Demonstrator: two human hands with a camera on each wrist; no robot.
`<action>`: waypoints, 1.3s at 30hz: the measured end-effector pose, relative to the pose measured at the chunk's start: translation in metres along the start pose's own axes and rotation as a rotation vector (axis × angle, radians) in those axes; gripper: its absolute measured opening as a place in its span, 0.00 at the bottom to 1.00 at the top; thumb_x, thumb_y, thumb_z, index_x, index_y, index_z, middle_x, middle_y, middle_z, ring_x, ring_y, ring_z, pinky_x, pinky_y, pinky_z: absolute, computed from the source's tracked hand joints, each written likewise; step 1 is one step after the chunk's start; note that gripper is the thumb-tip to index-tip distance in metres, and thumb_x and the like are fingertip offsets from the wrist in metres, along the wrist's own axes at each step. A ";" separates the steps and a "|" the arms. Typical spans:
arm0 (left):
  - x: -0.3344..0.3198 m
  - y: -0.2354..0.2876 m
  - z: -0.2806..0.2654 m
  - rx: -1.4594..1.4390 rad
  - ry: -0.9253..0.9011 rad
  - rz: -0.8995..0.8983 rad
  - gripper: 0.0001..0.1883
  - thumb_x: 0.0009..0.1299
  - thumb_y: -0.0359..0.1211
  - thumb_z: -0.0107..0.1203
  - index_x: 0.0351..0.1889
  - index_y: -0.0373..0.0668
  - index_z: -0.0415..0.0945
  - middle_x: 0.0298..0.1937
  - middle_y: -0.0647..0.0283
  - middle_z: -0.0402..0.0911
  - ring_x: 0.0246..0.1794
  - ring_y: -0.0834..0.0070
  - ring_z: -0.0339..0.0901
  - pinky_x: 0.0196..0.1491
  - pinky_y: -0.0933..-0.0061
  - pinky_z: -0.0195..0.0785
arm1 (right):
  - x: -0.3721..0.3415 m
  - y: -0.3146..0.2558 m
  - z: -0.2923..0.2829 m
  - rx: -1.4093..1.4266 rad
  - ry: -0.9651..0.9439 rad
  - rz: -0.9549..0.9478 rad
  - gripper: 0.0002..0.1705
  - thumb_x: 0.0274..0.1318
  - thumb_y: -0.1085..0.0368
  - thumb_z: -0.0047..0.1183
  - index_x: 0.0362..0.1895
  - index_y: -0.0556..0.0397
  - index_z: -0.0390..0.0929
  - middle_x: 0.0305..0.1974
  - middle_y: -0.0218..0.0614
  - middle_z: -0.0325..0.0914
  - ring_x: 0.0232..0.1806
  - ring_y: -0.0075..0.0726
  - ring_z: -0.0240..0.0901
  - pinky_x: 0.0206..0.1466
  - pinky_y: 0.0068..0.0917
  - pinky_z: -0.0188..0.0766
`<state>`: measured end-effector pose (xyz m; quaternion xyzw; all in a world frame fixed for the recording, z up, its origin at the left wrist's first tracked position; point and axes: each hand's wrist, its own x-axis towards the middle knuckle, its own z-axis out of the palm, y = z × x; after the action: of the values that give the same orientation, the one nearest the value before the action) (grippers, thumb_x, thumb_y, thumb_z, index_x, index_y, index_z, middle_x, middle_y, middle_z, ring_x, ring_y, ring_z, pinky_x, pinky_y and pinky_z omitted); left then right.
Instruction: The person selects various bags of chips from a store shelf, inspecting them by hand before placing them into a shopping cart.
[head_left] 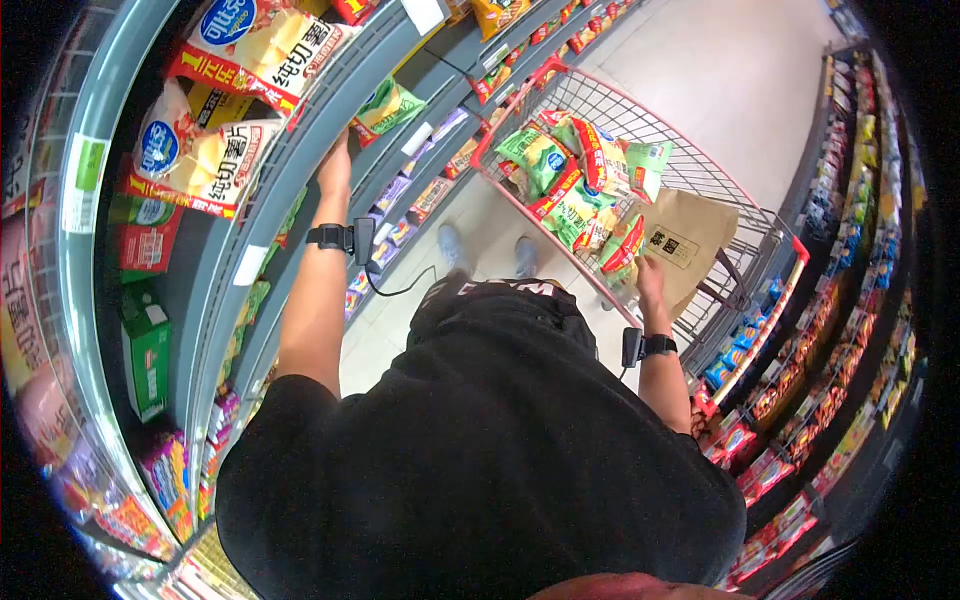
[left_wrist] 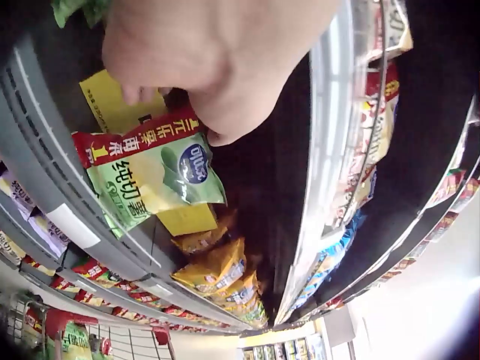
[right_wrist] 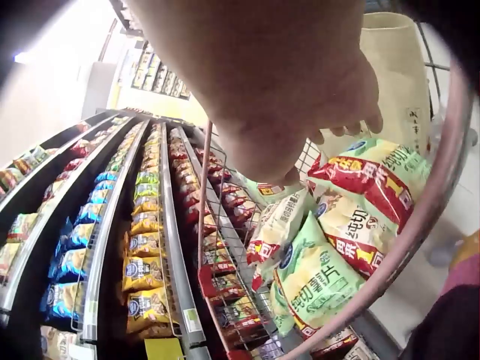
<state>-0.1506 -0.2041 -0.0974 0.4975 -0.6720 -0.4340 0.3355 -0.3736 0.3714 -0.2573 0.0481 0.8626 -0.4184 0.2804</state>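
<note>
My left hand point(head_left: 335, 170) reaches in at the shelf on the left, its fingertips partly hidden behind the shelf above. It pinches the red top strip of a green bag of potato chips point(left_wrist: 154, 161), which hangs over the shelf's front. That green bag point(head_left: 390, 108) also shows in the head view, just beyond the fingers. Over the shopping cart, my right hand point(head_left: 650, 278) is at the edge of a green-and-red chip bag point(head_left: 624, 246). In the right wrist view its bent fingers point(right_wrist: 364, 120) are close over that bag; I cannot tell whether they grip it.
Several green and white chip bags point(head_left: 575, 170) lie piled in the cart point(head_left: 715, 175), beside a brown paper bag point(head_left: 700, 225). White chip bags point(head_left: 225, 160) stand on the shelf above my left arm. Orange bags point(left_wrist: 217, 270) sit farther along. Stocked snack racks point(head_left: 830, 290) line the aisle's right side.
</note>
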 end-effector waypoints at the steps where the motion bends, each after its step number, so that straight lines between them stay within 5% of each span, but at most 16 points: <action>1: 0.012 -0.008 0.001 0.070 0.052 0.065 0.28 0.70 0.43 0.53 0.62 0.35 0.67 0.63 0.54 0.71 0.62 0.65 0.67 0.63 0.66 0.57 | -0.036 -0.055 0.005 0.132 -0.012 0.172 0.25 0.57 0.56 0.49 0.54 0.58 0.71 0.45 0.39 0.75 0.45 0.35 0.71 0.45 0.34 0.68; 4: 0.048 -0.039 0.009 0.162 0.217 0.205 0.26 0.71 0.44 0.51 0.61 0.38 0.69 0.62 0.51 0.71 0.62 0.57 0.67 0.63 0.61 0.58 | -0.052 -0.072 0.023 0.270 -0.120 0.162 0.25 0.56 0.57 0.53 0.54 0.61 0.71 0.42 0.36 0.76 0.43 0.31 0.73 0.42 0.28 0.72; 8: 0.058 -0.059 -0.003 0.490 0.103 0.352 0.24 0.71 0.44 0.51 0.59 0.38 0.71 0.60 0.50 0.73 0.59 0.55 0.69 0.61 0.59 0.60 | -0.071 -0.090 0.042 0.343 -0.212 0.167 0.21 0.62 0.60 0.46 0.57 0.53 0.68 0.50 0.37 0.74 0.48 0.33 0.72 0.49 0.35 0.71; 13: 0.067 -0.077 -0.007 0.786 0.025 0.543 0.22 0.71 0.43 0.50 0.57 0.38 0.73 0.57 0.49 0.75 0.56 0.53 0.72 0.58 0.58 0.63 | -0.089 -0.102 0.058 0.428 -0.166 0.172 0.16 0.62 0.63 0.46 0.53 0.53 0.69 0.47 0.36 0.76 0.45 0.33 0.75 0.48 0.34 0.74; 19: 0.052 -0.032 0.008 0.666 0.034 0.530 0.23 0.70 0.48 0.51 0.53 0.38 0.76 0.50 0.48 0.79 0.52 0.51 0.75 0.57 0.56 0.64 | -0.095 -0.133 0.076 0.440 -0.194 0.130 0.12 0.64 0.63 0.44 0.49 0.52 0.71 0.48 0.37 0.77 0.42 0.32 0.76 0.47 0.32 0.75; 23: 0.021 0.002 0.008 0.186 -0.301 0.349 0.26 0.65 0.48 0.58 0.52 0.37 0.77 0.49 0.51 0.80 0.50 0.54 0.76 0.56 0.61 0.64 | -0.083 -0.144 0.083 0.477 -0.228 0.079 0.12 0.61 0.63 0.48 0.46 0.54 0.74 0.40 0.32 0.78 0.38 0.29 0.77 0.42 0.27 0.75; 30: -0.026 0.001 0.003 0.003 -0.167 0.255 0.12 0.61 0.27 0.62 0.44 0.40 0.81 0.43 0.54 0.81 0.48 0.65 0.77 0.54 0.70 0.66 | -0.057 -0.158 0.078 0.372 -0.389 -0.032 0.13 0.60 0.63 0.48 0.46 0.56 0.74 0.43 0.33 0.79 0.38 0.27 0.77 0.39 0.23 0.71; 31: -0.037 0.011 0.000 0.119 -0.096 0.443 0.10 0.59 0.25 0.63 0.40 0.39 0.82 0.43 0.56 0.81 0.49 0.65 0.76 0.56 0.69 0.65 | -0.057 -0.165 0.077 0.355 -0.417 -0.050 0.15 0.58 0.65 0.50 0.48 0.58 0.73 0.42 0.34 0.79 0.40 0.29 0.76 0.41 0.25 0.71; 35: -0.092 0.055 -0.010 -0.006 -0.047 0.597 0.05 0.61 0.23 0.61 0.35 0.38 0.79 0.43 0.56 0.82 0.53 0.60 0.75 0.60 0.62 0.64 | -0.054 -0.184 0.088 0.124 -0.625 -0.357 0.22 0.52 0.70 0.56 0.52 0.62 0.71 0.45 0.37 0.78 0.46 0.33 0.75 0.48 0.28 0.72; 39: -0.147 0.081 -0.035 -0.169 -0.240 0.395 0.04 0.65 0.22 0.57 0.37 0.36 0.78 0.43 0.55 0.83 0.53 0.62 0.76 0.59 0.62 0.66 | -0.092 -0.231 0.109 0.125 -0.837 -0.559 0.37 0.48 0.73 0.61 0.63 0.57 0.60 0.57 0.39 0.68 0.59 0.35 0.67 0.57 0.31 0.68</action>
<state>-0.1092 -0.0612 -0.0116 0.2713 -0.7526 -0.4705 0.3722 -0.3213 0.1547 -0.1020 -0.3396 0.6296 -0.5115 0.4760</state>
